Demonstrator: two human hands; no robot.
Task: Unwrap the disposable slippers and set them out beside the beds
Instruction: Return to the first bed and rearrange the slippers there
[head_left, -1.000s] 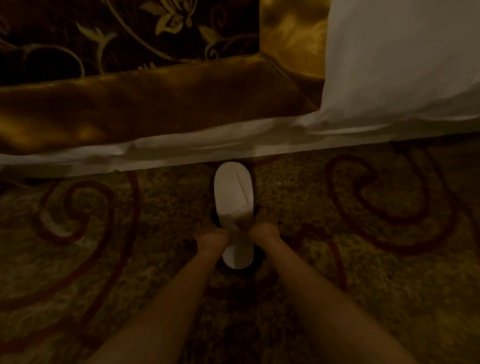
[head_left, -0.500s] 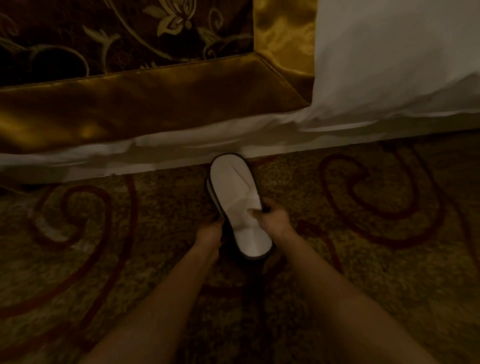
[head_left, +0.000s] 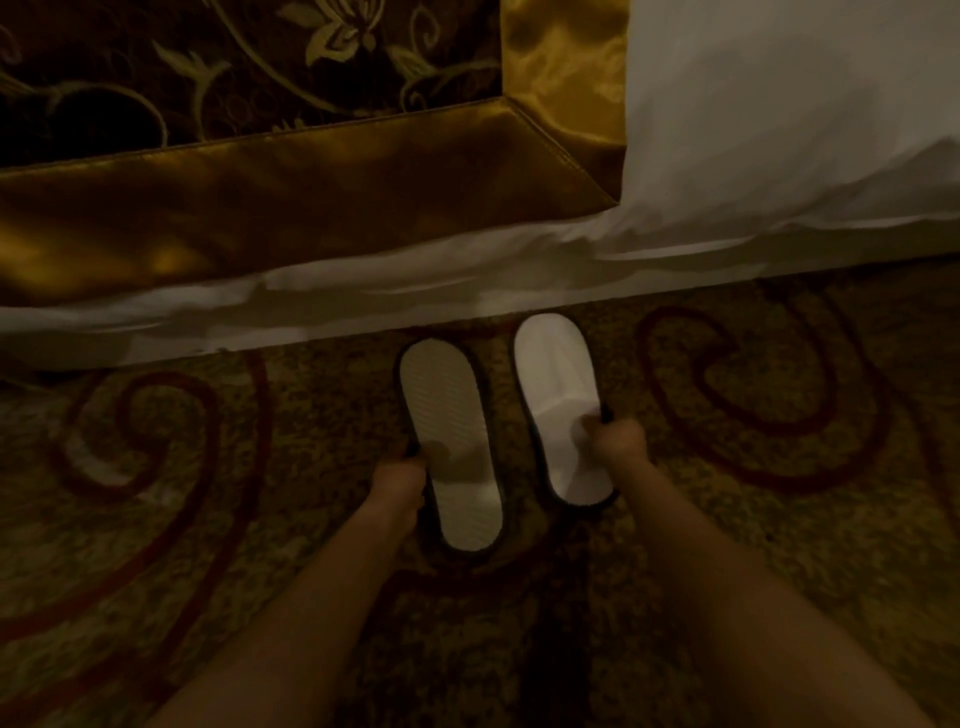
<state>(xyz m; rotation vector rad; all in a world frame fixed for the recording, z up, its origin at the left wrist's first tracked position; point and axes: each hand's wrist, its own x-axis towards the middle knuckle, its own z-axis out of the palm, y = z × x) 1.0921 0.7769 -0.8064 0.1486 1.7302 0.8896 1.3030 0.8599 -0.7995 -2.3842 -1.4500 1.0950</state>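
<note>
Two white disposable slippers with dark edging are side by side over the patterned carpet, toes toward the bed. The left slipper (head_left: 451, 447) shows its ribbed sole, turned upside down; my left hand (head_left: 400, 480) grips its left edge near the heel. The right slipper (head_left: 558, 400) shows its white upper; my right hand (head_left: 618, 439) pinches its right side at the opening. A narrow strip of carpet separates the two slippers.
The bed's edge (head_left: 363, 312) runs across just beyond the slippers' toes, with a gold satin runner (head_left: 291, 192) and a white duvet (head_left: 779, 130). Carpet with red swirls (head_left: 156, 467) stretches left and right.
The slippers were stacked as one pair held by both hands. They are now apart: my left hand has drawn one leftward, sole up, and my right hand has carried the other rightward.
</note>
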